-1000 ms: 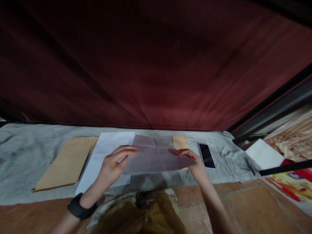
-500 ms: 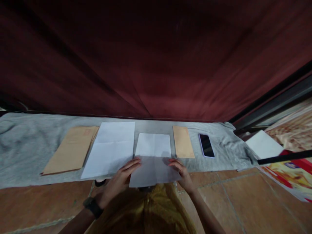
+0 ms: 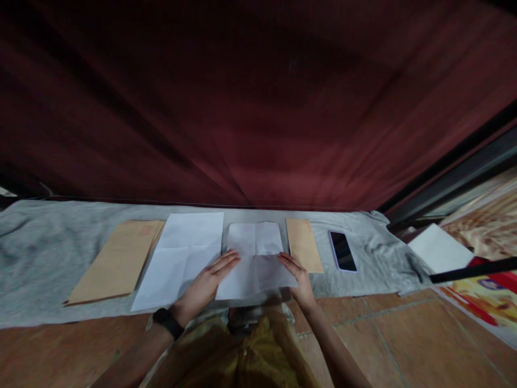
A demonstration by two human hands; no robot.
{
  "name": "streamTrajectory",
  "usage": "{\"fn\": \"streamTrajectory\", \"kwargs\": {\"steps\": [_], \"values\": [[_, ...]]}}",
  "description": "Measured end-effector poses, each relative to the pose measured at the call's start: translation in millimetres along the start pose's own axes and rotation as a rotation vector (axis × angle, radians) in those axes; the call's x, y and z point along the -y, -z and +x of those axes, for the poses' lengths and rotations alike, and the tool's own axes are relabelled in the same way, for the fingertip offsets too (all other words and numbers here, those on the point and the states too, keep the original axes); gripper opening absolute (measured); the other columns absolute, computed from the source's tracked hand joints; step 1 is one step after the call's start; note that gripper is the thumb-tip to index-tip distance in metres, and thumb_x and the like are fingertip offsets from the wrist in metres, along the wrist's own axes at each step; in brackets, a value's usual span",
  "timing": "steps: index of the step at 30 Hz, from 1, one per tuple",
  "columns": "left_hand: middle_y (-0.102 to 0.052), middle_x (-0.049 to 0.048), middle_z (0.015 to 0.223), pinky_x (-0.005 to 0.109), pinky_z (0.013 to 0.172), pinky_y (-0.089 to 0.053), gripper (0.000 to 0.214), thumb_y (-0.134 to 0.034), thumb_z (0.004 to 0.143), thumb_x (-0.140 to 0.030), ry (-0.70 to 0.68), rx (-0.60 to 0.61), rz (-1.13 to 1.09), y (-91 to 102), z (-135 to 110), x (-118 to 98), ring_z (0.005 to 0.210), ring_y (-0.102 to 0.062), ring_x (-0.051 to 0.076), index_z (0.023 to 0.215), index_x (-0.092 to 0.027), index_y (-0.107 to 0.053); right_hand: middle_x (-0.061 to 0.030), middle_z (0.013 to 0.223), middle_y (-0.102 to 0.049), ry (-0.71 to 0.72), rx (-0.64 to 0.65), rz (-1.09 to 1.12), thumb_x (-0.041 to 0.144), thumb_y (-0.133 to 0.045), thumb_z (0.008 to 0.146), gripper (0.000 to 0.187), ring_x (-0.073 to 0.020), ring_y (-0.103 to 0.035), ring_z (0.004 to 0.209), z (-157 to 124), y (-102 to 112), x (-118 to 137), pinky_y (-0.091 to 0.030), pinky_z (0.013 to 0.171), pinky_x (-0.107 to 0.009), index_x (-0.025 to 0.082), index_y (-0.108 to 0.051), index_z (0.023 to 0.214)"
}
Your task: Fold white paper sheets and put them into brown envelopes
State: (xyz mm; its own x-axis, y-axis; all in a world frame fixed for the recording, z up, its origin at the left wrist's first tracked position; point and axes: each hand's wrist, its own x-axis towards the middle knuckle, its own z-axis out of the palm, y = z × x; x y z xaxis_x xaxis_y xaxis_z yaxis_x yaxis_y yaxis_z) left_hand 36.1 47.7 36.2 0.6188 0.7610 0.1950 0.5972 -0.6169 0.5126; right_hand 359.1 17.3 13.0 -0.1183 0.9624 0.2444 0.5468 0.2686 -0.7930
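A creased white paper sheet [image 3: 250, 277] lies in front of me, with a crosswise fold between its far part and its near part. My left hand [image 3: 208, 283] has its fingers stretched out flat at the sheet's left edge, near that fold. At the right edge, the extended fingers of my right hand [image 3: 298, 275] touch the paper. Both thumbs are mostly hidden. A larger white sheet [image 3: 181, 256] with fold lines is partly under my left hand. Just beyond my right hand is a small brown envelope [image 3: 305, 242].
Large brown envelopes [image 3: 115, 261] are stacked at the left on the grey cloth [image 3: 36, 258]. To the right lies a phone [image 3: 343, 251]. A dark red curtain [image 3: 258, 134] hangs behind, and a dark metal bar [image 3: 472, 269] juts in at the right.
The sheet's near part has come down from a raised tilt and lies flatter. My hands remain by its side edges, fingers now straighter. The whole view has shifted slightly.
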Motion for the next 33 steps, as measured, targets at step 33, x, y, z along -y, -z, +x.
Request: {"fn": "streamTrajectory", "kwargs": {"steps": [33], "values": [[-0.039, 0.0064, 0.160, 0.037, 0.121, -0.037, 0.092, -0.034, 0.070, 0.016, 0.093, 0.131, 0.214, -58.9, -15.8, 42.8, 0.148, -0.036, 0.017, 0.153, -0.024, -0.039, -0.0083, 0.137, -0.064, 0.016, 0.054, -0.284, 0.006, -0.040, 0.093, 0.052, -0.0215, -0.060, 0.128, -7.2, -11.8, -23.1, -0.051, 0.110, -0.042, 0.024, -0.061, 0.138]]}}
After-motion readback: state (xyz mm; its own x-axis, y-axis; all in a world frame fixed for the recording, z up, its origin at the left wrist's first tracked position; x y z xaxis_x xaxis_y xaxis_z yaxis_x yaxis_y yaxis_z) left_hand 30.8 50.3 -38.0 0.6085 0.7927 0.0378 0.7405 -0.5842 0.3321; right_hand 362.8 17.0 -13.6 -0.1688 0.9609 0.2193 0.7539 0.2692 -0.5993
